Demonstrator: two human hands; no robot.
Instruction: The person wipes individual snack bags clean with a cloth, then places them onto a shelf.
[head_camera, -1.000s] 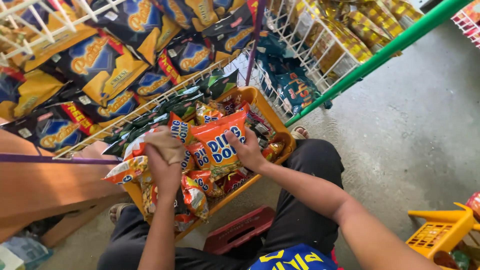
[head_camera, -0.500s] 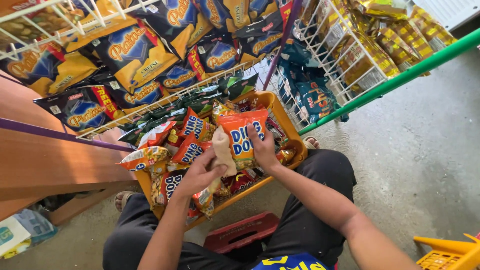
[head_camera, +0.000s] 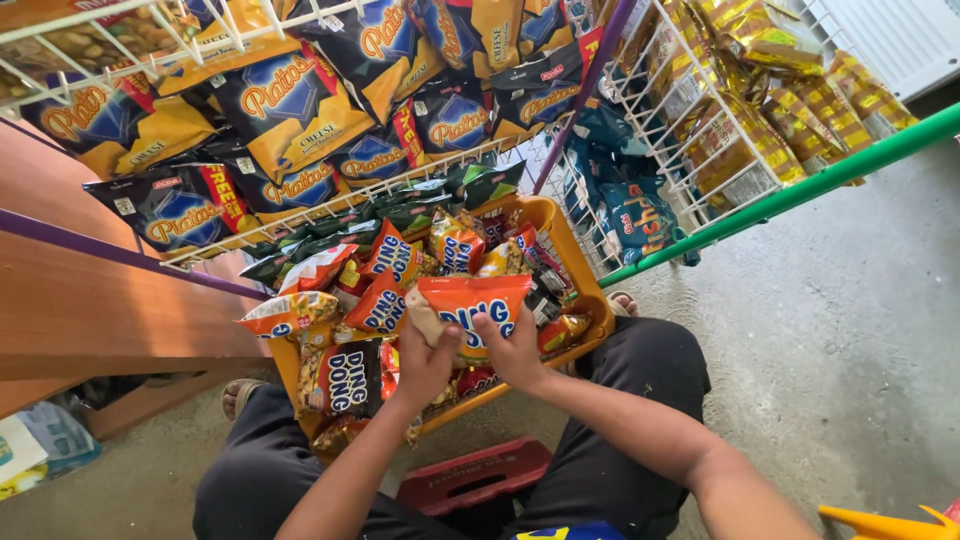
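An orange snack packet (head_camera: 478, 302) with blue lettering is held in both hands over a yellow-orange plastic crate (head_camera: 588, 300). My left hand (head_camera: 425, 362) grips its lower left edge together with a pale packet. My right hand (head_camera: 512, 350) holds its lower right edge, fingers on the front. The crate rests between my knees and is piled with several small orange, red and dark snack packets (head_camera: 372, 300).
White wire racks (head_camera: 330, 205) ahead hold dark blue and yellow chip bags; another rack (head_camera: 690, 150) at right holds yellow and teal packets. A green pole (head_camera: 800, 190) slants at right. A brown wooden shelf (head_camera: 90, 310) is at left. A red stool (head_camera: 475, 475) sits under me.
My left hand dropped from the crate's left side and came in beside my right hand. The orange packet moved lower and nearer to me, with both hands on it.
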